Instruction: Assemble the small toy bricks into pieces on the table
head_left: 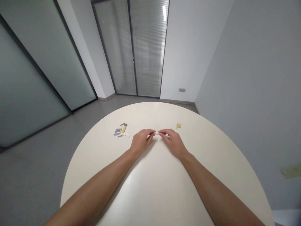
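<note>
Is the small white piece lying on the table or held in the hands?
Held: the white piece is pinched between the left hand and right hand fingertips.

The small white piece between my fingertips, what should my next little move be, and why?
Probably press the ends together: the left hand and right hand both pinch the small white piece just above the table, fingertips almost meeting. The pile of loose pieces lies apart, to the left.

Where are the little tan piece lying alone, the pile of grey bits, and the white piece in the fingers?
tan piece (178, 126), head view, its middle.
grey pile (118, 131), head view, its centre.
white piece (156, 133), head view, between fingertips.
</note>
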Action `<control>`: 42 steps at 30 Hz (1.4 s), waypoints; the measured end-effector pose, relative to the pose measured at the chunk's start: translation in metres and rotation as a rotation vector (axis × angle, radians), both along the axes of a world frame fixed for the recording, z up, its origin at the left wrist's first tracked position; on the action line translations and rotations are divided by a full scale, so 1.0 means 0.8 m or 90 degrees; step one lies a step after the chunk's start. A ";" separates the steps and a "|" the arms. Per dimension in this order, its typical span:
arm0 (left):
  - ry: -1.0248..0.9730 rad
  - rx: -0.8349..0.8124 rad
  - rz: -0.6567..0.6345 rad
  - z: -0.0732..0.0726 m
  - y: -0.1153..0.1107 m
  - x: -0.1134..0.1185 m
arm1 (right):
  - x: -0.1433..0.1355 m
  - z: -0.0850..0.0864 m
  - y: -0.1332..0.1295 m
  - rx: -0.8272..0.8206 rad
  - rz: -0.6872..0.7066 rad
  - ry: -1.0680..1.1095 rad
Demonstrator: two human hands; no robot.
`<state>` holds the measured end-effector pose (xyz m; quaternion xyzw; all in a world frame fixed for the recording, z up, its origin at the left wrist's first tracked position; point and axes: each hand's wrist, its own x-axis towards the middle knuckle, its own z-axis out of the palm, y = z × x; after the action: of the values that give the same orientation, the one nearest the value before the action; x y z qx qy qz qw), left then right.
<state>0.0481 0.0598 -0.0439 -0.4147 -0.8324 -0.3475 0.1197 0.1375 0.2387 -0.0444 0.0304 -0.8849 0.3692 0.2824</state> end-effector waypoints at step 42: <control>0.034 -0.002 -0.006 0.001 -0.002 0.000 | -0.003 -0.004 -0.001 -0.018 -0.012 -0.004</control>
<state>0.0483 0.0584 -0.0434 -0.4280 -0.8276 -0.3355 0.1392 0.1349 0.2378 -0.0477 0.0167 -0.8807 0.3790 0.2836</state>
